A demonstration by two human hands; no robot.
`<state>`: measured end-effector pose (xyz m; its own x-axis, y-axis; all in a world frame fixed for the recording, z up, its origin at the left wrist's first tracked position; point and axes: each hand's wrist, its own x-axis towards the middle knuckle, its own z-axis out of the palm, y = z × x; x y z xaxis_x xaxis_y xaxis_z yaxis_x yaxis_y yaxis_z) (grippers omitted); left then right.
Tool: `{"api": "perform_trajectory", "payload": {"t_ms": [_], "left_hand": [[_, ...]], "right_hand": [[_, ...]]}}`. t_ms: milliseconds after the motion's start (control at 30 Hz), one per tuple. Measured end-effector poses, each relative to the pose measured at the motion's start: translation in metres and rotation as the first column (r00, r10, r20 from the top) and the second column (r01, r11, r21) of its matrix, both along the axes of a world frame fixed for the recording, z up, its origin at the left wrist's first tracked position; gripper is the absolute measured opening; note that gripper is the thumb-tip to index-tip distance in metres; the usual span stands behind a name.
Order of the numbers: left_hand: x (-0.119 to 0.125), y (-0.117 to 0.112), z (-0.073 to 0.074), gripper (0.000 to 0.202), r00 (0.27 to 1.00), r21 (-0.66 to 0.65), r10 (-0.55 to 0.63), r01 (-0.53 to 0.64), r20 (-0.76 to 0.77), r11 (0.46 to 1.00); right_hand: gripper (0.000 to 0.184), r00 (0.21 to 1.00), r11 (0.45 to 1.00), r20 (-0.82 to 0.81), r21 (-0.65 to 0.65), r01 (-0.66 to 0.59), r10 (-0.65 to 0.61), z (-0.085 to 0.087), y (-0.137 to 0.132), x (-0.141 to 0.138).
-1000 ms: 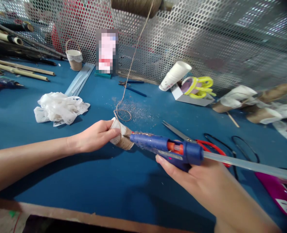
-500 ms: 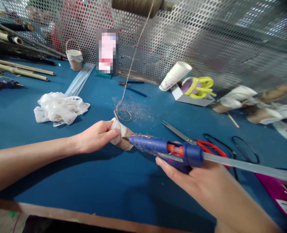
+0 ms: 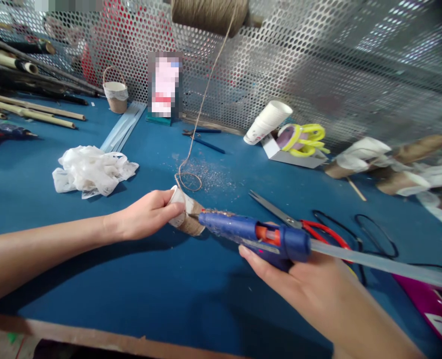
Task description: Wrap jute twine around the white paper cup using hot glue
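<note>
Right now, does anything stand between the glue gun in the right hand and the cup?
Nothing visible does: the nozzle of the glue gun is right at the cup, contact unclear. The left hand holds the cup, thumb near the nozzle.

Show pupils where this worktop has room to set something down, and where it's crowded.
Bare: between held cup, right hand and front edge; between white lace and left forearm. Crowded: left rear, with sticks; right side, with scissors and stacked cups.

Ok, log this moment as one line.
left hand: grips cup | right hand: holds blue glue gun, nozzle toward cup | nearby: scissors, twine spool
</note>
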<state>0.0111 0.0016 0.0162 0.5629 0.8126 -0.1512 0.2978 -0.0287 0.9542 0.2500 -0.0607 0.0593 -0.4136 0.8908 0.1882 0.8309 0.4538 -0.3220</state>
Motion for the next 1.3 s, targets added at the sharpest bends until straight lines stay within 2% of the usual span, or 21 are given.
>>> {"api": "perform_trajectory", "payload": {"t_ms": [167, 367, 567, 800, 1100, 1300], "left_hand": [[0.0009, -0.0006, 0.0007, 0.033, 1.000, -0.004, -0.009, 0.009, 0.028, 1.000], [0.0008, -0.0017, 0.0017, 0.033, 1.000, 0.010, 0.002, -0.001, -0.012, 1.000], [0.0000, -0.0019, 0.0017, 0.034, 0.999, 0.039, -0.037, 0.036, 0.016, 0.999], [0.0003, -0.0036, 0.0013, 0.031, 0.999, 0.047, 0.000, 0.001, -0.037, 0.999], [0.0009, -0.0080, 0.0039, 0.027, 0.998, 0.058, -0.005, 0.009, -0.061, 0.998], [0.0003, -0.0069, 0.0036, 0.027, 0.997, 0.066, -0.008, 0.013, -0.078, 0.998]], "right_hand": [[0.014, 0.999, 0.999, -0.002, -0.027, 0.039, -0.039, 0.0010, 0.0011, -0.0005], [0.014, 0.996, 0.997, -0.037, -0.034, 0.074, -0.075, -0.0006, 0.0028, -0.0003], [0.013, 1.000, 0.998, -0.016, -0.053, 0.025, -0.026, 0.0023, 0.0008, -0.0007], [0.016, 0.994, 0.988, -0.053, -0.123, 0.090, -0.097, 0.0008, 0.0029, 0.0013], [0.022, 0.996, 0.994, 0.025, -0.072, 0.082, -0.081, 0.0049, 0.0076, 0.0016], [0.026, 0.992, 0.987, -0.049, -0.119, 0.110, -0.116, 0.0055, 0.0039, -0.0008]]}}
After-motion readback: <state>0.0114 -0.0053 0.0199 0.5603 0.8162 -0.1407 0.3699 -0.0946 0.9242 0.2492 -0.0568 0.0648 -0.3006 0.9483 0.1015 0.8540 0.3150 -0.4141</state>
